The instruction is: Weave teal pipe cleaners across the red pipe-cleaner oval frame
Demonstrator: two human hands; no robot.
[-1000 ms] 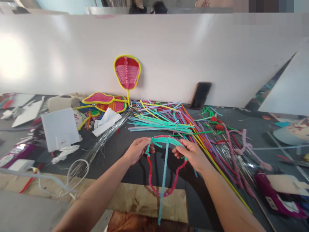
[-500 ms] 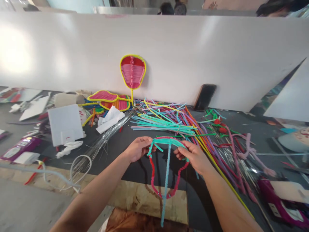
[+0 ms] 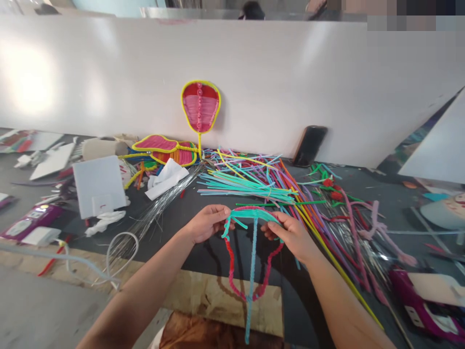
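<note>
Between my hands is a pipe cleaner frame (image 3: 253,252), fan-shaped, with a turquoise band along its top and red and pink sides curving down. A twisted light-blue stem runs down its middle and sticks out below. My left hand (image 3: 210,224) pinches the top left corner, where a loose turquoise end hangs. My right hand (image 3: 285,230) grips the top right corner, its fingertips partly behind the band. Just beyond lies a bundle of turquoise and blue pipe cleaners (image 3: 250,186). A finished pink and red fan with yellow edging (image 3: 201,106) leans upright against the white panel.
A phone (image 3: 309,146) leans on the white panel (image 3: 272,77). Thin metal wires (image 3: 163,186) and crumpled paper (image 3: 167,178) lie left of centre. Purple devices sit at far left (image 3: 31,223) and lower right (image 3: 423,305). Long coloured pipe cleaners (image 3: 319,232) stretch along the right.
Both hands keep their hold on the frame at nearly the same spot. The lower end of the frame and stem has swung slightly to the right.
</note>
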